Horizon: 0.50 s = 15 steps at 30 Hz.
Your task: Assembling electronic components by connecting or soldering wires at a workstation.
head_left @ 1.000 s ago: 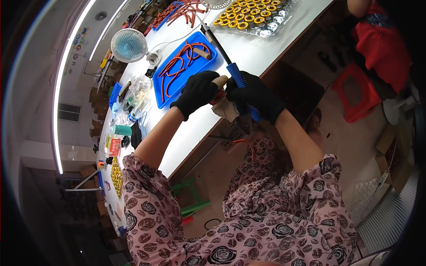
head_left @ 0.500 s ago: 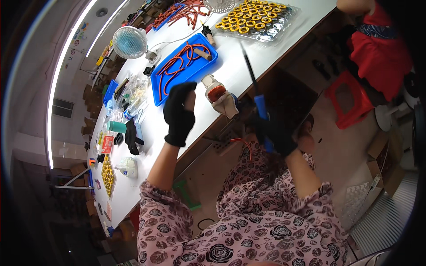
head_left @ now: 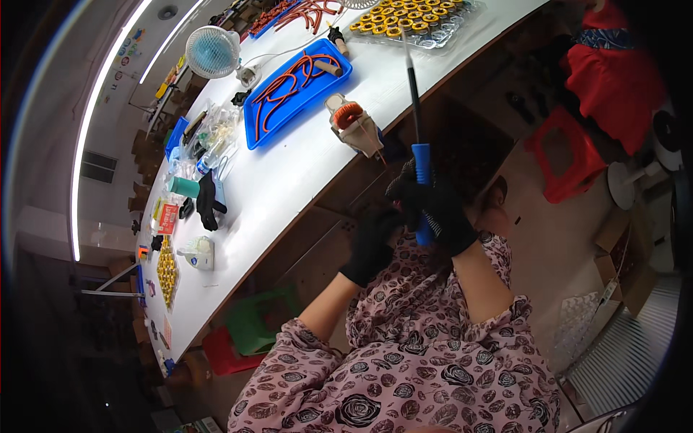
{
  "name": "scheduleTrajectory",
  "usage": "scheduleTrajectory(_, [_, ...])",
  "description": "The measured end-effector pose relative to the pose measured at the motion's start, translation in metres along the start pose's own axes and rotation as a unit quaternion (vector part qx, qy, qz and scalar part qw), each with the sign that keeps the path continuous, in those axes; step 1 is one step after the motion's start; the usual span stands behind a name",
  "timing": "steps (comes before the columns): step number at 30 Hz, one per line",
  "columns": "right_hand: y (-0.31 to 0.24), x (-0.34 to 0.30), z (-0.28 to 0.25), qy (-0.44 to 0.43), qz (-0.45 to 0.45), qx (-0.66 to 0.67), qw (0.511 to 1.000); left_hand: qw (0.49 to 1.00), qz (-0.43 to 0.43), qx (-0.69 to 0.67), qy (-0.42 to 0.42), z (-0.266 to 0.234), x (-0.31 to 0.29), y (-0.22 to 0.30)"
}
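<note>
In my right hand [head_left: 440,209], gloved in black, is a long tool [head_left: 420,166] with a blue handle, a dark shaft and a pale tip. It stands nearly upright, tip toward the far side. My left hand [head_left: 372,249], in a black glove too, is beside the right one, fingers bent toward it; what they pinch is lost in the dark. At the table's edge a beige holder [head_left: 359,137] bears a ring core wound with orange-red wire [head_left: 348,115]. A thin reddish wire [head_left: 382,148] runs from the ring down toward my hands.
Beyond the holder lies a blue tray [head_left: 289,108] with orange-red wires. Several yellow rings [head_left: 411,18] fill a clear plastic tray at the back. A small fan [head_left: 213,53], plastic bags and a teal cylinder [head_left: 185,187] stand leftward. A red stool [head_left: 567,155] is on the floor to the right.
My left hand has come down from beside the blue tray to near my right hand. The wire from the ring now shows stretched toward my hands. The tool stands more upright.
</note>
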State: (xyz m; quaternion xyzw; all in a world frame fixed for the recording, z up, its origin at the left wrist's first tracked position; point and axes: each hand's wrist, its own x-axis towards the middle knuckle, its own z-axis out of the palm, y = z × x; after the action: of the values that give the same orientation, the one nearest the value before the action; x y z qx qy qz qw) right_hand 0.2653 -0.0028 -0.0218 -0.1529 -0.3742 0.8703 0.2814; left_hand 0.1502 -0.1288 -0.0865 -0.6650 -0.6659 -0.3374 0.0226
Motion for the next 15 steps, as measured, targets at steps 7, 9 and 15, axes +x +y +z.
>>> scheduleTrajectory(7, [-0.019, -0.003, -0.001, 0.029, -0.029, -0.038, 0.998, 0.956, -0.131, -0.104, -0.240, 0.109, -0.085, 0.011])
scheduleTrajectory(9, [-0.018, 0.000, 0.000, 0.018, -0.027, -0.022, 0.999, 0.956, -0.054, -0.016, -0.289, 0.117, -0.098, 0.005])
scheduleTrajectory(15, [-0.019, 0.007, -0.009, -0.012, -0.062, -0.008, 0.998, 0.961, -0.155, -0.119, -0.198, 0.122, -0.110, -0.007])
